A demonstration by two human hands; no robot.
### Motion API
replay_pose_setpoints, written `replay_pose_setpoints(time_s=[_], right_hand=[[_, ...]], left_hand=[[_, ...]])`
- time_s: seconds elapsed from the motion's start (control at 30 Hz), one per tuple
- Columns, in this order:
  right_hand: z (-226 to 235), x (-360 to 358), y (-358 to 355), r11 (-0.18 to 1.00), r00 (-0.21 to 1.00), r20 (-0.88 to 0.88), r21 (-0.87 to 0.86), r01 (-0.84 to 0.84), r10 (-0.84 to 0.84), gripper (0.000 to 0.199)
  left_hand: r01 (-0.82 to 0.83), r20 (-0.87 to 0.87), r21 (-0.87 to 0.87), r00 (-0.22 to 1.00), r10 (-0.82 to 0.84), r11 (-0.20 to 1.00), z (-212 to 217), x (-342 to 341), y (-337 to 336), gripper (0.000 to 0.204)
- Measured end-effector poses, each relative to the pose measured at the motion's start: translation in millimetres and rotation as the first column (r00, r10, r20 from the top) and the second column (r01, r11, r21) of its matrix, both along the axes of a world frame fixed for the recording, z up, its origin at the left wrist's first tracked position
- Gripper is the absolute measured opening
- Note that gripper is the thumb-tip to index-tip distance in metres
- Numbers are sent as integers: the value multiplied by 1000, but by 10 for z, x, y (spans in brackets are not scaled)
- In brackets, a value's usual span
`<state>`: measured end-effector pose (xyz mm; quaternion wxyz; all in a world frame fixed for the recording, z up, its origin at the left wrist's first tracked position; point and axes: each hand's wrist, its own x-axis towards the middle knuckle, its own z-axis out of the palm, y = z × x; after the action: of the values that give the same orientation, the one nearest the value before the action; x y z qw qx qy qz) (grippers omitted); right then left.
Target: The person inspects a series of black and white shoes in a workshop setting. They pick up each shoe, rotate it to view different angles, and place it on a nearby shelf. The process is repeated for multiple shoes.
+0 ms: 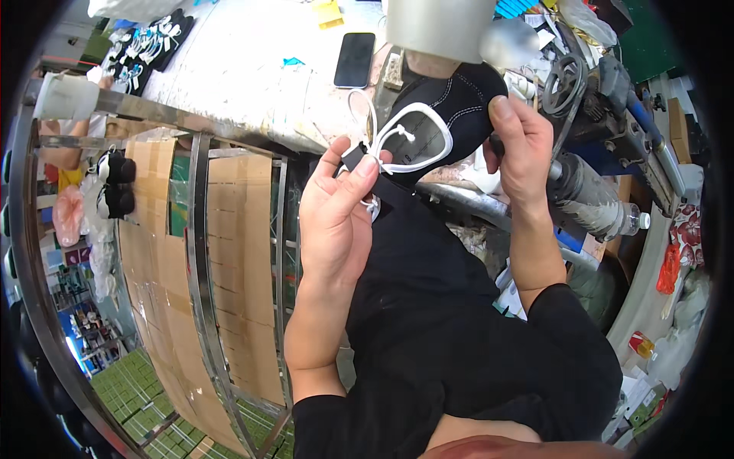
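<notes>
A black shoe (pixel 472 96) with white stitching, a white-edged opening and a grey insole is held between my two hands, below a pale cylinder-shaped housing (pixel 436 27). My left hand (pixel 336 206) is closed, its thumb and fingers pinching a black tab (pixel 355 157) at one end of the shoe. White laces (pixel 375 126) loop up beside those fingers, and a knotted end lies over the opening. My right hand (pixel 524 141) grips the far right edge of the shoe, thumb on top. Its fingertips are partly hidden behind the shoe.
A dark phone (pixel 355 60) lies on the stained white table (pixel 252 69). Several black shoes (pixel 149 50) stand at the far left. A metal rack (pixel 200 229) with cardboard panels (pixel 241 268) is on my left. Machine parts (pixel 604 99) and a plastic bottle (pixel 623 219) are at right.
</notes>
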<state>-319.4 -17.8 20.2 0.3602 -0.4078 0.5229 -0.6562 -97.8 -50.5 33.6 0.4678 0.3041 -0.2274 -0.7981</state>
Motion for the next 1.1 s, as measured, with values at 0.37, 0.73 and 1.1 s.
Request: replay_pose_setpoints(time_s=[0.37, 0.73, 1.1], right_hand=[[51, -107, -7, 997, 996, 43, 10, 74, -75, 40], [-219, -44, 187, 987, 898, 409, 51, 153, -161, 31], [-209, -187, 407, 993, 818, 563, 56, 103, -117, 34]], left_hand=[[201, 215, -100, 961, -176, 975, 246, 17, -206, 53], [126, 461, -696, 833, 305, 707, -408, 409, -88, 85], [141, 411, -719, 876, 253, 680, -146, 160, -330, 79]])
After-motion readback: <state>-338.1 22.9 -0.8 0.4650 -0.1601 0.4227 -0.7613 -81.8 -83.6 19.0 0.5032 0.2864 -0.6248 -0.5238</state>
